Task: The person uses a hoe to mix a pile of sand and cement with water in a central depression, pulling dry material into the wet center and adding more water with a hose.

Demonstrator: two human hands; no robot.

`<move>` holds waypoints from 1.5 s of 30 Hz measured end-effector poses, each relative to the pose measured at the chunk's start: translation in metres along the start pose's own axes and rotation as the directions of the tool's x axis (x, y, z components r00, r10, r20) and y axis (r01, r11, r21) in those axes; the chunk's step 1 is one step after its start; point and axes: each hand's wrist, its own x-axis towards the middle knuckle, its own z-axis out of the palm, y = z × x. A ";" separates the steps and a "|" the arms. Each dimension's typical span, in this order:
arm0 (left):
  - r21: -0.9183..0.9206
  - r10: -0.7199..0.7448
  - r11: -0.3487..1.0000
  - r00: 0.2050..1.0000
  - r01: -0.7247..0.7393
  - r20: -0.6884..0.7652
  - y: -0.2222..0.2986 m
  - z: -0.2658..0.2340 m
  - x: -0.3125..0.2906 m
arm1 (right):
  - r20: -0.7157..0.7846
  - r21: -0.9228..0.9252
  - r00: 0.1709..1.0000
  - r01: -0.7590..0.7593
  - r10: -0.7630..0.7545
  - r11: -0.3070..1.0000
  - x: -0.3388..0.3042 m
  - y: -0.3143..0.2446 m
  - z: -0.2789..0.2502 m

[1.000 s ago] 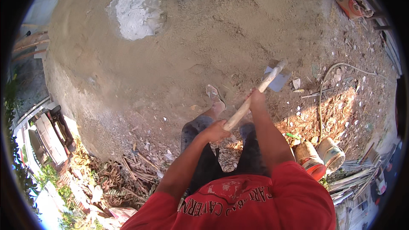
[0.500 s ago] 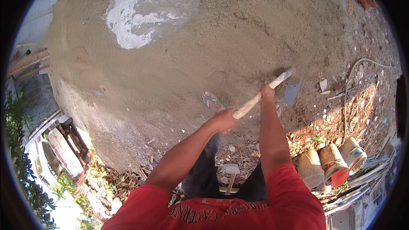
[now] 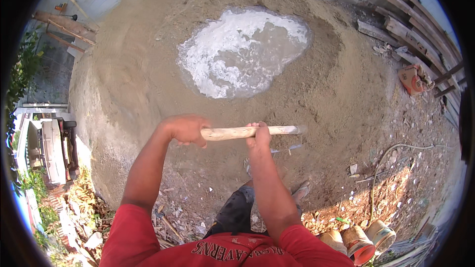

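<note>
Wooden tool handle (image 3: 247, 132) held level just in front of the sand heap (image 3: 123, 84), left hand (image 3: 185, 128) closed on its near end, right hand (image 3: 259, 136) gripping its middle, white watery pool (image 3: 242, 52) in the heap's centre.

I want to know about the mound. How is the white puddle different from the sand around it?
The puddle looks white, foamy and wet; the sand is tan and looks dry. The puddle lies in a hollow in the middle; the sand rises around it in a ring. The puddle looks smooth; the sand is grainy. Both belong to one heap.
</note>
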 end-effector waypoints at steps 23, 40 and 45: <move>-0.191 0.246 0.917 0.872 -0.351 -0.424 0.312 0.320 0.140 | -0.298 -0.864 0.907 -0.125 -0.296 0.487 -0.084 -0.765 -0.304; -0.422 -0.167 0.889 0.984 0.176 0.059 0.416 0.137 0.381 | -0.053 -0.951 0.895 -0.180 -0.442 -0.250 -0.067 -0.901 -0.330; -0.690 -0.027 0.701 0.962 -0.177 -0.273 0.608 -0.032 0.460 | 0.016 -0.955 0.904 -0.114 -0.427 -0.275 -0.059 -0.976 -0.176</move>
